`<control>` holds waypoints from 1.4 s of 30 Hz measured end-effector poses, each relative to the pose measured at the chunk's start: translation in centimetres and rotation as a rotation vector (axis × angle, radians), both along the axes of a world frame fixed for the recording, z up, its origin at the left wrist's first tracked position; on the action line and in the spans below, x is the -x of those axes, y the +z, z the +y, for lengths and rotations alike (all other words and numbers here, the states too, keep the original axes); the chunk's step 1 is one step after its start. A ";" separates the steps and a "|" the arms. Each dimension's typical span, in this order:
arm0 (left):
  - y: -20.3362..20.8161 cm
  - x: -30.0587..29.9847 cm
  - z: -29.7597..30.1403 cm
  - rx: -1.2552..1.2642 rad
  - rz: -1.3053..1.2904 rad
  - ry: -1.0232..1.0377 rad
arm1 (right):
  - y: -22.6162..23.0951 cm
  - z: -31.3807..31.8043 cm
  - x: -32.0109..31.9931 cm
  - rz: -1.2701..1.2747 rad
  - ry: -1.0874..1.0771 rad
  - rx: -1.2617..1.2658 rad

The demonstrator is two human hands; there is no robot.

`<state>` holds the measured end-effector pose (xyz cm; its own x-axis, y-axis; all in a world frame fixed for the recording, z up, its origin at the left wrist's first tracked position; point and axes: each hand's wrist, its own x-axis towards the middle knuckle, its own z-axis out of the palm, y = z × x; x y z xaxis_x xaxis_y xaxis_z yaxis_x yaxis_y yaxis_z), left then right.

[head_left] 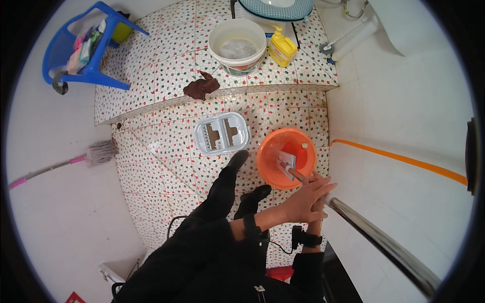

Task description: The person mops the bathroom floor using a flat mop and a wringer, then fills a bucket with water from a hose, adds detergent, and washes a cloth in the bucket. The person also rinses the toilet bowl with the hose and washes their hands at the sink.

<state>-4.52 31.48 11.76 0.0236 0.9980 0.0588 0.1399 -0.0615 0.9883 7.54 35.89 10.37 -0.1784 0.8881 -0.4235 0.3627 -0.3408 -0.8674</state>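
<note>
A flat mop (296,174) with a shiny metal pole slants down into an orange bucket (264,169). Its pale, see-through head rests inside that bucket. My left hand (304,201) lies across the pole, its fingers stretched over it and the thumb below. Behind it, my right hand (317,208) is around the pole as well, mostly covered by the left. From my hands the pole runs on to the lower right. Left of the orange bucket stands a light grey mop bucket (200,144) with two slots in its top.
A tiled step bears a white bucket (214,38), a yellow pump bottle (283,48), a brown cloth (201,87) and a blue plastic chair (87,70) with packages. A grey mop (101,153) leans at the left wall, an orange pole (399,157) at the right. My feet are beside the buckets.
</note>
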 end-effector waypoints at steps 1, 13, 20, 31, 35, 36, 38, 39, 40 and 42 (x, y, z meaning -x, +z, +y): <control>0.5 0.6 -0.2 0.014 -0.085 -0.006 | 0.9 0.1 0.3 -0.003 -0.013 -0.004; 10.0 5.2 -1.1 0.025 -0.609 -0.119 | 16.6 0.9 1.7 0.290 -0.178 -0.648; 8.5 1.2 -1.9 -0.074 -0.185 0.006 | 24.3 -1.3 1.8 0.464 -0.078 -0.779; 15.7 -4.6 -1.0 -0.236 -0.084 0.218 | 35.4 -10.1 -0.9 0.654 -0.353 -0.924; 16.3 -2.8 -3.7 -0.329 -0.061 0.240 | 36.4 -12.3 -3.0 0.483 0.194 -0.952; 16.2 -2.2 -4.4 -0.302 -0.013 0.205 | 36.3 -12.5 -3.5 0.507 0.302 -1.012; 16.2 -1.7 -5.6 -0.303 -0.011 0.205 | 36.3 -12.8 -4.2 0.633 0.349 -1.023; 16.3 -1.6 -6.1 -0.307 -0.022 0.211 | 36.3 -12.9 -4.3 0.710 0.354 -0.998; 16.4 -1.5 -6.3 -0.317 -0.028 0.229 | 36.5 -12.7 -4.2 0.773 0.333 -0.958; 16.5 -1.2 -6.7 -0.367 -0.057 0.262 | 37.0 -12.5 -3.4 0.923 0.282 -0.878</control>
<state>-3.32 24.75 28.23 -0.2401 0.8827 0.4039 0.1431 -0.3794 0.9141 10.94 23.40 47.41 -0.3144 0.6889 0.6531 -0.5171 0.4527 -0.7264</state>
